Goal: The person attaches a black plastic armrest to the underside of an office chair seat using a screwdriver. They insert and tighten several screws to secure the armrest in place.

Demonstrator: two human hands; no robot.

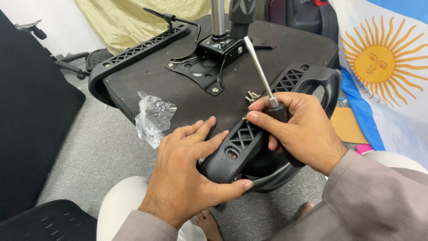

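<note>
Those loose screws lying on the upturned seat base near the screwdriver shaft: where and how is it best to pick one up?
Probably from above, pinching one of the screws across its shank with fingertips. They lie flat in a small cluster on the seat base, just beyond the right hand holding the screwdriver, so come from the far, open side.

Upturned chair seat point(178, 96): left hand point(187, 178) grips black armrest point(249, 143) at near edge; right hand point(298, 129) holds screwdriver point(261, 71) (shaft tilted). Loose screws point(252, 96) just beside; crumpled plastic bag point(154, 118) at left edge.
</note>
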